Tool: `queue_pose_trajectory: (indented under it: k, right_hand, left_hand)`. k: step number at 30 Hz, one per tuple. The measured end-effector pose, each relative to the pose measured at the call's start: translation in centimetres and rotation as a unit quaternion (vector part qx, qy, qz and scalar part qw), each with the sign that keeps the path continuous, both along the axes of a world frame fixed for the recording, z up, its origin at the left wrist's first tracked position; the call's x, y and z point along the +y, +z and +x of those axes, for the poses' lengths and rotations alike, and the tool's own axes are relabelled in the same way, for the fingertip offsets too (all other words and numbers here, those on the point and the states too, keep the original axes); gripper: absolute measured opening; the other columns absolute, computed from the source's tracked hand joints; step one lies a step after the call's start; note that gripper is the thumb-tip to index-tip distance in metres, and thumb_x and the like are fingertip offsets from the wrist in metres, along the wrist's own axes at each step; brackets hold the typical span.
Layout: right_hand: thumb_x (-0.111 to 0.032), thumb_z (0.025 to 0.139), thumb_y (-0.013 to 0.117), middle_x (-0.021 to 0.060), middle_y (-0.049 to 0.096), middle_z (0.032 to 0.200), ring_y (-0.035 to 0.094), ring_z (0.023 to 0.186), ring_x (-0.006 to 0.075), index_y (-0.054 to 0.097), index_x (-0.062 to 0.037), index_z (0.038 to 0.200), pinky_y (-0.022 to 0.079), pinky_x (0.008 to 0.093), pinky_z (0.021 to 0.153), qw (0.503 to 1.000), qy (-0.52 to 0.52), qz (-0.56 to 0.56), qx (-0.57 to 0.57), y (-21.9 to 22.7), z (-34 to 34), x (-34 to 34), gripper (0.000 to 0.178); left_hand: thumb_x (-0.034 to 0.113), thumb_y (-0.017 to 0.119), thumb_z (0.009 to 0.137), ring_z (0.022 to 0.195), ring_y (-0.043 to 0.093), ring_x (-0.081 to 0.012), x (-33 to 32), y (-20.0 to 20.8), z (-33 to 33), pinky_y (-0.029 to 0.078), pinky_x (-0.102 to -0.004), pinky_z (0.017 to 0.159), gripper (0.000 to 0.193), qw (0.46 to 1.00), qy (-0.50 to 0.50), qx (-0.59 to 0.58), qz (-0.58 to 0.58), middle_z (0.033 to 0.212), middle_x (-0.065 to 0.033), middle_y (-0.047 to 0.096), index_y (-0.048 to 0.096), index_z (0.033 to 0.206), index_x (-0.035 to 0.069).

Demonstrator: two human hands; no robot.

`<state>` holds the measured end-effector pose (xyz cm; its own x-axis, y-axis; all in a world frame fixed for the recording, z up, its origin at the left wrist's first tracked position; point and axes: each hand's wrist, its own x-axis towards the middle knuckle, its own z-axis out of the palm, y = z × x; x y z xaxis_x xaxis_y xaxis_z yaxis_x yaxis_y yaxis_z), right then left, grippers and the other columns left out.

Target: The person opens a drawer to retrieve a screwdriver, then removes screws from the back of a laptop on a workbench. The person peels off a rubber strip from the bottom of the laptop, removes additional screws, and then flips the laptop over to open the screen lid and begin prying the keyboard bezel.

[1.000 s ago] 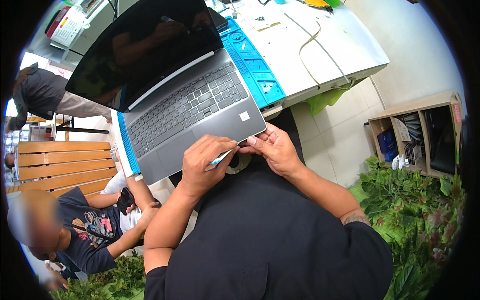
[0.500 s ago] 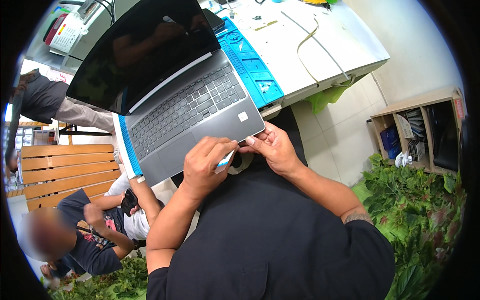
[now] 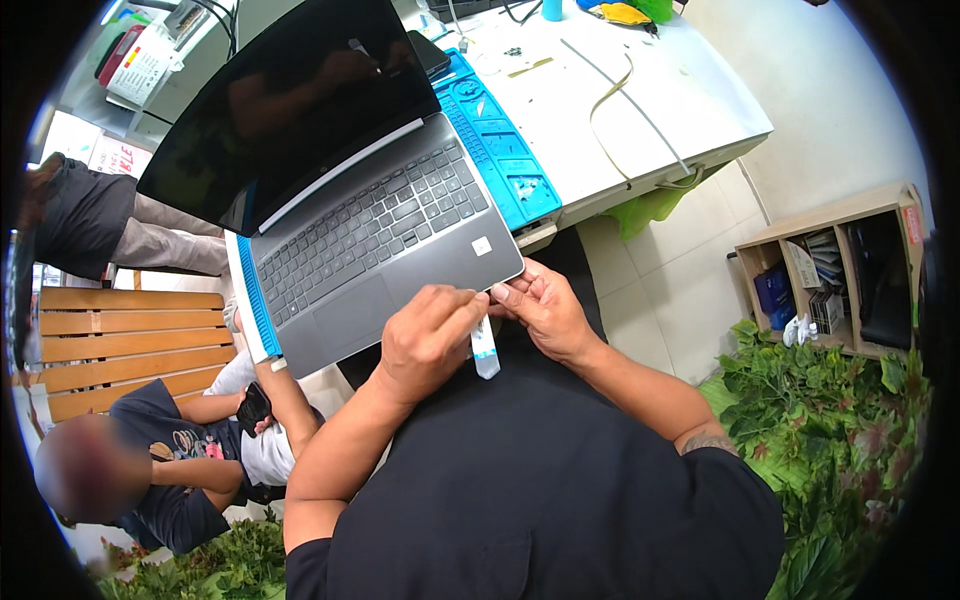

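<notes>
An open grey laptop [image 3: 400,262] with a dark screen [image 3: 300,110] lies at an angle on the desk edge, its front side toward me. At its front edge, my left hand [image 3: 428,335] is closed in a pinch on a thin, flat, whitish strip with blue bands [image 3: 485,352]. The strip's rounded end hangs down toward my dark shirt; its upper end is hidden at my fingertips. My right hand [image 3: 548,308] grips the laptop's front right corner, thumb uppermost and fingers partly hidden below. The fingertips of both hands nearly meet.
Under the laptop is a blue repair mat [image 3: 535,200] with small compartments. A cable [image 3: 592,115] crosses the white desk [image 3: 690,95]. Someone sits at left holding a phone [image 3: 255,408] beside a wooden bench [image 3: 130,345]; another person stands behind. Right: a wooden shelf [image 3: 770,240] and leafy plants [image 3: 800,410].
The strip has swung from lying against my left palm to hanging downward between my hands. My left hand has shifted slightly right. The seated person's free hand has moved toward their head.
</notes>
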<state>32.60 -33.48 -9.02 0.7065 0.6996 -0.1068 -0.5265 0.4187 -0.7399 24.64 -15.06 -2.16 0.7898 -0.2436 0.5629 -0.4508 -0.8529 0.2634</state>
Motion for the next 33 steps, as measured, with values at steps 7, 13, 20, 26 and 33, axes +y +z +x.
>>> queue_pose_trajectory:
  k: [7,13,20,26,33]
  right_hand:
    - [-0.010,0.113,0.058,0.0158,0.070,0.134,0.072,0.122,0.0243,0.057,0.0055,0.140,0.063,0.0415,0.104,0.999,0.016,0.027,0.019,0.2,0.3,-0.6,0.031]
    - [-0.014,0.116,0.050,0.0190,0.065,0.142,0.070,0.126,0.0291,0.050,0.0077,0.152,0.060,0.0456,0.108,0.998,0.018,0.059,0.032,0.5,0.5,-1.0,0.041]
    - [-0.017,0.118,0.047,0.0200,0.065,0.143,0.071,0.125,0.0299,0.050,0.0078,0.153,0.059,0.0464,0.109,0.996,0.024,0.074,0.034,0.4,0.7,-1.2,0.043]
    - [-0.019,0.118,0.046,0.0208,0.067,0.141,0.071,0.125,0.0307,0.051,0.0087,0.151,0.059,0.0468,0.109,0.996,0.029,0.081,0.036,0.3,0.7,-1.5,0.043]
    - [-0.018,0.119,0.046,0.0200,0.067,0.139,0.072,0.125,0.0287,0.053,0.0091,0.148,0.060,0.0448,0.108,0.997,0.029,0.073,0.025,0.2,0.8,-1.5,0.041]
  left_hand:
    - [-0.003,0.084,0.077,0.084,0.075,-0.0265,0.1,-0.1,0.2,0.060,-0.0357,0.072,0.026,0.996,-0.017,0.015,-0.083,0.097,-0.0099,0.077,0.079,0.102,0.004]
    - [-0.001,0.088,0.080,0.078,0.073,-0.0249,0.5,0.3,0.8,0.057,-0.0348,0.069,0.025,0.997,-0.028,0.020,-0.062,0.090,-0.0067,0.077,0.078,0.101,0.007]
    - [-0.002,0.088,0.082,0.077,0.073,-0.0264,0.1,0.9,1.6,0.057,-0.0359,0.068,0.022,0.985,0.011,0.098,-0.140,0.089,-0.0090,0.076,0.077,0.099,0.006]
    - [-0.003,0.088,0.082,0.077,0.073,-0.0261,0.4,0.7,1.5,0.056,-0.0347,0.067,0.021,0.994,-0.028,0.063,-0.087,0.089,-0.0099,0.076,0.077,0.098,0.005]
    - [-0.004,0.085,0.080,0.078,0.073,-0.0270,-0.1,0.9,2.3,0.057,-0.0372,0.069,0.025,0.982,-0.014,0.112,-0.150,0.088,-0.0080,0.075,0.077,0.101,0.006]
